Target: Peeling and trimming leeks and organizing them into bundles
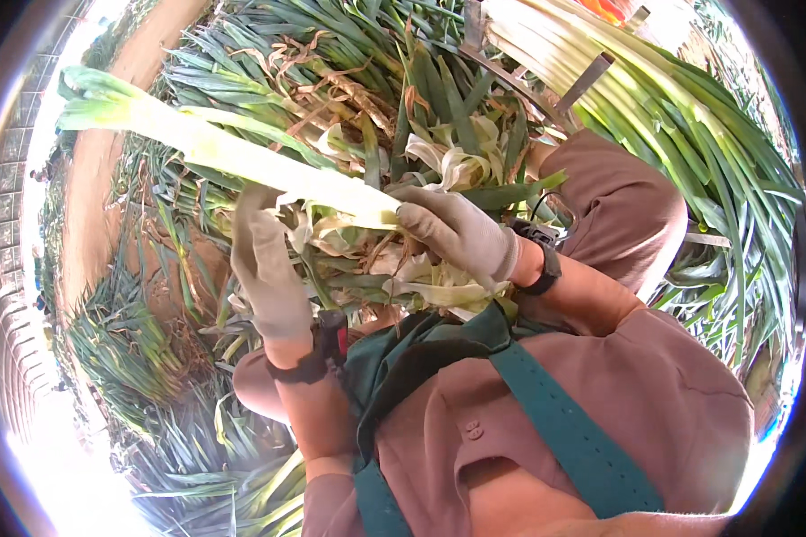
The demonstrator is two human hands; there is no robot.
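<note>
A thick, pale green onion (269, 159) stretches from the upper left toward the middle, its green top toward the far left and its white base end toward me. My right hand (461, 234), in a light grey glove, pinches that base end between thumb and fingers. My left hand (269, 264), gloved the same way, is raised just under the stalk with its fingers stretched out and slightly blurred. Whether its fingertips touch the stalk is hard to make out. Loose peeled skins (448, 161) and dry leaves lie around and below both hands.
Unpeeled green onions (269, 63) are heaped beyond my hands, with more piles (121, 345) at the left. At the upper right, long white-stemmed green onions (654, 116) lie bundled on a metal rack (587, 80). My bent knee (622, 192) is beside it. A bare dirt strip (90, 206) runs along the left.
</note>
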